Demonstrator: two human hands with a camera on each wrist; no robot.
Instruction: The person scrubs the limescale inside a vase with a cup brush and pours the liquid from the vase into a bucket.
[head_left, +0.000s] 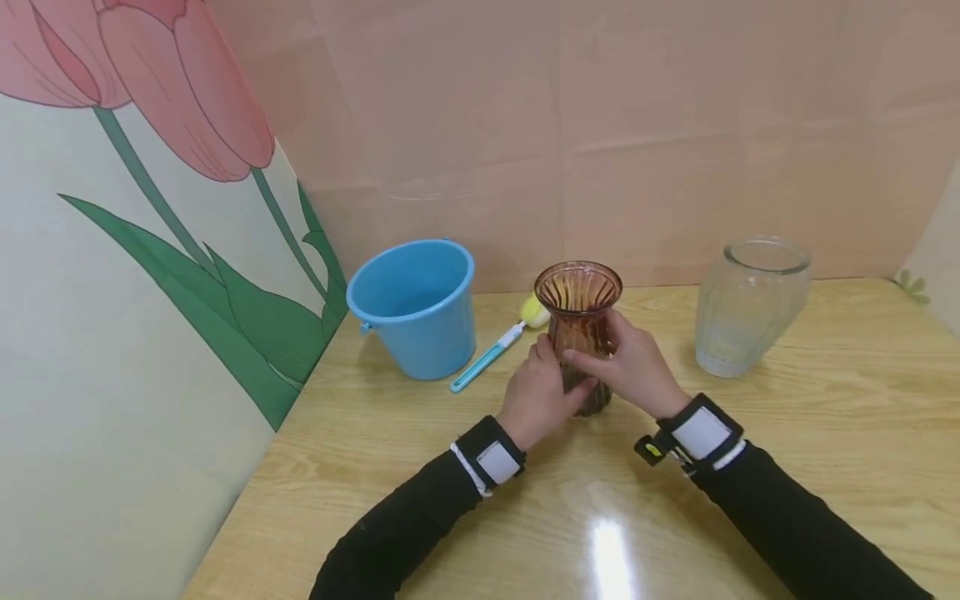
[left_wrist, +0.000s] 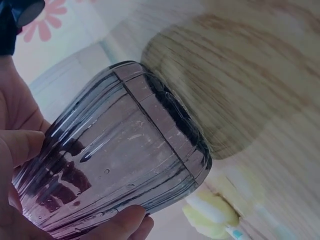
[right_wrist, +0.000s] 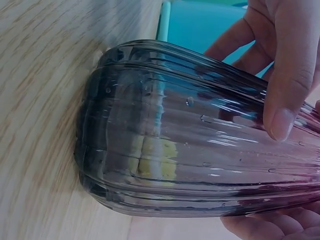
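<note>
Both hands, the left hand [head_left: 534, 398] and right hand [head_left: 636, 367], curl their fingers round the ribbed brown glass vase [head_left: 578, 310], upright on the table [head_left: 825, 433] right of the blue bucket [head_left: 414, 305]. It looks rigid, smooth, breakable; the narrow waist seems the safest hold.

Both black-sleeved arms reach forward, meeting mid-scene. The left hand [head_left: 534, 398] and right hand [head_left: 636, 367] face each other, fingers [right_wrist: 287, 75] curled in a grip.

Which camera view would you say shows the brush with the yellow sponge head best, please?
The head view: the brush lies whole on the table between the blue bucket and the tinted vase. The left wrist view catches only its blurred sponge end; the right wrist view shows yellow merely through the vase glass.
</note>
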